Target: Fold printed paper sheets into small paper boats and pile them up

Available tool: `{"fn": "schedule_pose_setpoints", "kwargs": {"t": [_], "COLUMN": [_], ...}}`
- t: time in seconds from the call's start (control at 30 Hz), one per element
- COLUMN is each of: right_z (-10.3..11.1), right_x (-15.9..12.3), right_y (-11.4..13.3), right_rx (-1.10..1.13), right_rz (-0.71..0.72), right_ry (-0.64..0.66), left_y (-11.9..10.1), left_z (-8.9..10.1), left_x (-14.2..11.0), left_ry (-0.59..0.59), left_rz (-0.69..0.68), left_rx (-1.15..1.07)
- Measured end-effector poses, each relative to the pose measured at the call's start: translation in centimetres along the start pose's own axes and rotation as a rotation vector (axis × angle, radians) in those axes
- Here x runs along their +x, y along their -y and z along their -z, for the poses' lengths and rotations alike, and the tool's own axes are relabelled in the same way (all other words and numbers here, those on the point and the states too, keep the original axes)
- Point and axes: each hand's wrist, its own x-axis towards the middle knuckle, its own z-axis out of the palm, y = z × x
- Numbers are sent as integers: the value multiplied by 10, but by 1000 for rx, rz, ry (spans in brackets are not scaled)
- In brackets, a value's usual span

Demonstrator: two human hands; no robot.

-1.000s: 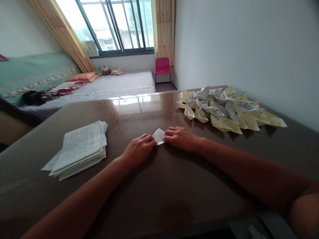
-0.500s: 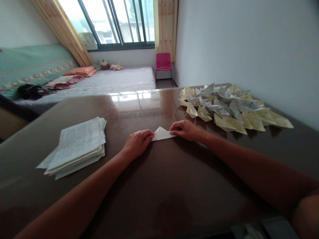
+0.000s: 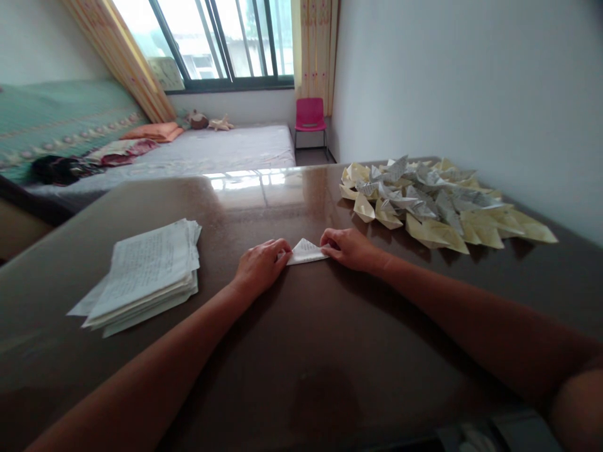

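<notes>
A folded sheet of paper [image 3: 306, 251] with writing on it lies on the brown table [image 3: 301, 339], its middle rising to a point above a flat lower band. My left hand [image 3: 264, 263] is closed on the left end of this paper, thumb and fingers pinching it. On the other end, my right hand [image 3: 347, 248] pinches the paper in the same way, fingers bent. The fingertips partly cover both ends of the paper.
To the left lies a stack of written paper sheets [image 3: 146, 270]. Several folded paper boats [image 3: 424, 201], white and yellowish, crowd the right rear of the table beside the wall. Beyond the table are a bed [image 3: 245, 145] and a pink chair [image 3: 309, 116].
Both hands stay at the ends of the folded paper with only small finger shifts. The lower band looks narrower now. The whole view has moved very slightly.
</notes>
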Motion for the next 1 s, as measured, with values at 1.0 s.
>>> {"fn": "schedule_pose_setpoints", "kwargs": {"t": [1.0], "right_z": [8], "right_x": [-39], "right_y": [49], "right_rx": [-697], "right_rz": [248], "right_ry": [129], "left_y": [-27], "left_z": [16], "left_x": [-23], "left_ry": [153], "left_rz": [-407], "left_rx": [428]}}
